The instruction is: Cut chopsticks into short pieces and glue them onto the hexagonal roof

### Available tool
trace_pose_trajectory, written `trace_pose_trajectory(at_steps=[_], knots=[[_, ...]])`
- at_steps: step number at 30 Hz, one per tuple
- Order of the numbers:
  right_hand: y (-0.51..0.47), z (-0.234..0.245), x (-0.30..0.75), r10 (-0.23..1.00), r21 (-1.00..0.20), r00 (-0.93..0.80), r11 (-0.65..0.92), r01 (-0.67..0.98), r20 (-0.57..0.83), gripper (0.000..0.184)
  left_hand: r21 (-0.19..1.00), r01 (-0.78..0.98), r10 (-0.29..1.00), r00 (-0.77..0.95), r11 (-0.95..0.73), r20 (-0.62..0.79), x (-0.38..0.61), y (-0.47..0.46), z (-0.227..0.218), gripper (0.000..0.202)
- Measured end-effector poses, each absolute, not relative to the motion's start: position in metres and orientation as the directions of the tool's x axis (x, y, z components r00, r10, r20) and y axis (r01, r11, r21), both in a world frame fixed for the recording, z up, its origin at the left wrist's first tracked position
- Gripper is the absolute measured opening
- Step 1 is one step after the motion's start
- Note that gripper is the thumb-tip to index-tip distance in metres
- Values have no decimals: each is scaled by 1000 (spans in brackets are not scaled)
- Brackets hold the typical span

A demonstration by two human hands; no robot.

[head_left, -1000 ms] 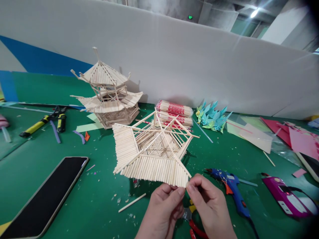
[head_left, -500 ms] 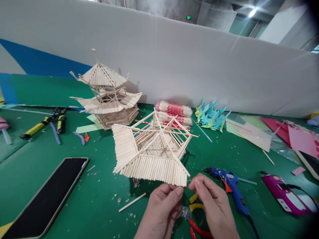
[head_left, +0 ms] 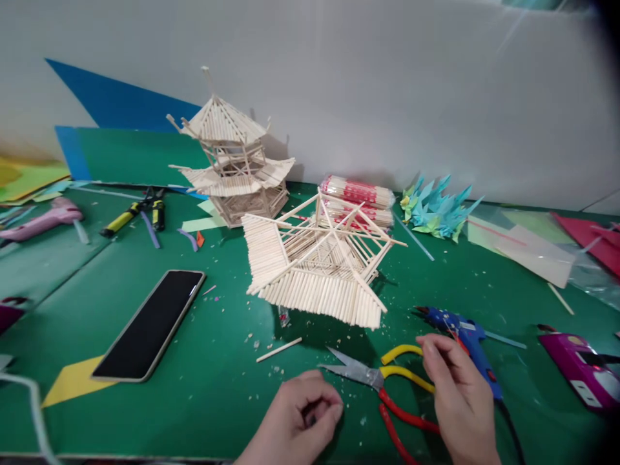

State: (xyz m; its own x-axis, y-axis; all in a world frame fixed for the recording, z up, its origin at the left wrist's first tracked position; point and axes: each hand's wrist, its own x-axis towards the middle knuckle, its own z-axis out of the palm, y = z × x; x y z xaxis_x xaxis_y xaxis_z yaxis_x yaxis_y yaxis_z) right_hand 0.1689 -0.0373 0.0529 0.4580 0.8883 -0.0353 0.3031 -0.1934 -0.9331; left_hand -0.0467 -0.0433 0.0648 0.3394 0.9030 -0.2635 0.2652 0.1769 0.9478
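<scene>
My left hand (head_left: 300, 416) is above the front of the table, fingers curled and thumb closed toward them, with nothing visible in it. Thumb and index finger of my right hand (head_left: 458, 394) are pinched together beside the yellow handles; whether they hold anything small is hidden. Both hands are apart from the half-roofed model of thin wooden sticks (head_left: 320, 287), whose front and left roof panels are covered and whose other sides show bare sticks. Between my hands lie pliers (head_left: 361, 371) with pointed jaws and red and yellow handles. A loose stick (head_left: 279, 349) lies nearby.
A blue glue gun (head_left: 477, 339) lies beside my right hand, a purple device (head_left: 576, 368) farther right. Behind stand a stick pagoda (head_left: 232, 171), wrapped stick bundles (head_left: 358, 194) and folded turquoise paper (head_left: 440, 206). Left are a phone (head_left: 150, 326) and yellow-handled pliers (head_left: 123, 218).
My left hand has let go of the model's front roof edge and drawn back toward me. My right hand has moved away to the right. The camera view has shifted.
</scene>
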Motion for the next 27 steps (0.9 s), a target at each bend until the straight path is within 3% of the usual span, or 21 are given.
trace_pose_trajectory(at_steps=[3,5,7,10,13,20,27], knots=[[-44,43,175,884,-905,467,-218,366,-24,31,815,553,951,310,-175,-6,-65,-47,59,24],[-47,39,177,887,-884,462,-224,410,-10,32,634,697,941,271,-336,202,-77,-45,53,22],[-47,37,177,894,-862,447,-212,460,18,31,417,824,909,257,-384,329,-87,-39,47,19],[-43,36,176,924,-810,371,-150,567,89,28,156,927,918,293,-341,267,-94,-27,41,18],[-33,36,174,964,-729,235,-72,681,125,24,20,950,939,303,-310,163,-94,-17,40,17],[15,46,160,999,-579,-39,48,814,28,10,-5,947,929,315,-320,193,-90,-15,39,15],[32,45,152,990,-595,-140,97,798,-27,12,246,857,851,334,-453,404,-69,-25,47,11]])
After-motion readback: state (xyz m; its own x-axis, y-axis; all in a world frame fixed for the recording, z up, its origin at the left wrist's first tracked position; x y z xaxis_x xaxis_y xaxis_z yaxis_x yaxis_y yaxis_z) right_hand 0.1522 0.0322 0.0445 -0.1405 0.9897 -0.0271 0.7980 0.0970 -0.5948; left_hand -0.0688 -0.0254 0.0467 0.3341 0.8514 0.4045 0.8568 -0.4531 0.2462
